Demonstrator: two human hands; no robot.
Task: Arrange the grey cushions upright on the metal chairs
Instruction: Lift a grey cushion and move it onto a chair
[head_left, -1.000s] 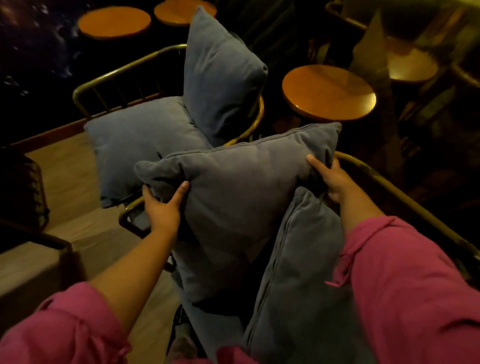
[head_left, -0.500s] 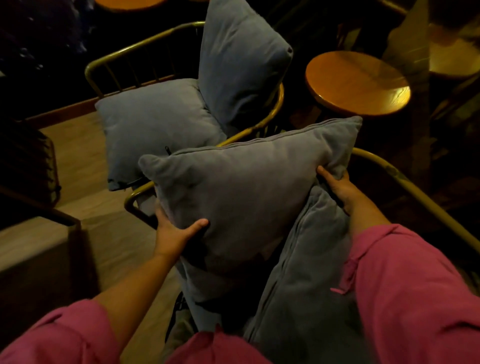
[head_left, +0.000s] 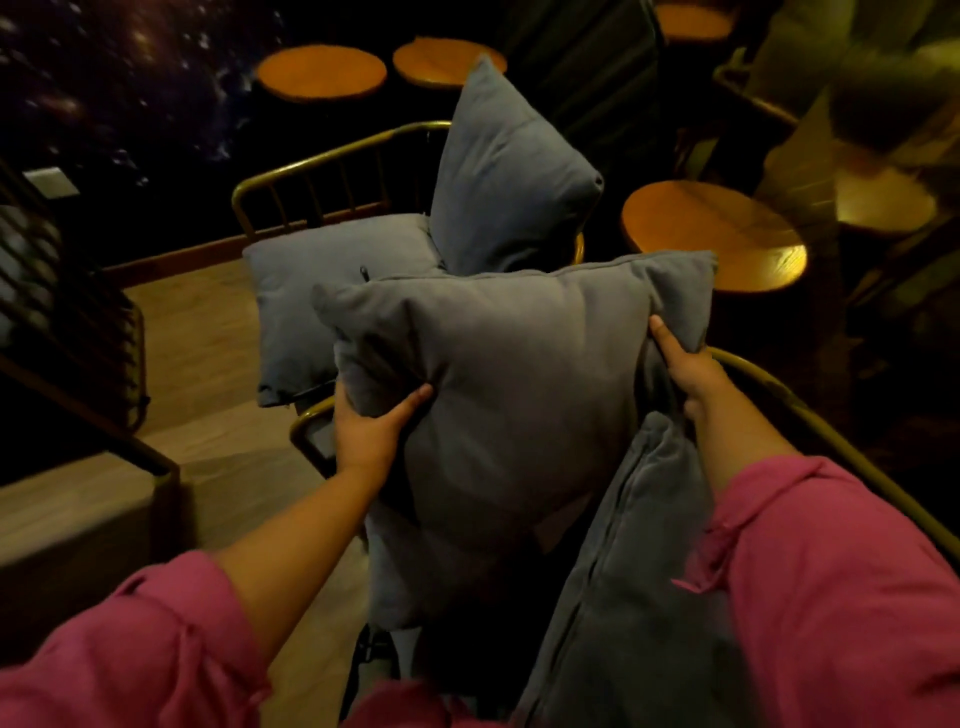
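The plump square fabric cushions (head_left: 519, 395) are plain slate grey. The curved metal chair rails (head_left: 332, 156) are brass-gold, the round wooden tabletops (head_left: 711, 234) glow orange, and the loose cloth sleeves (head_left: 831, 571) are pink.

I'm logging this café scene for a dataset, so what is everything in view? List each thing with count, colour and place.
held cushion: 1, grey, centre, gripped at both side edges
other cushions: 3, grey; one flat and one upright on the far chair, one on edge lower right
metal chairs: 2, brass-coloured; far, near
round tables: at least 5, orange wood; nearest right
floor: light wood, left
sleeves: 2, pink, bottom
left hand: on cushion's left edge
right hand: on cushion's right edge
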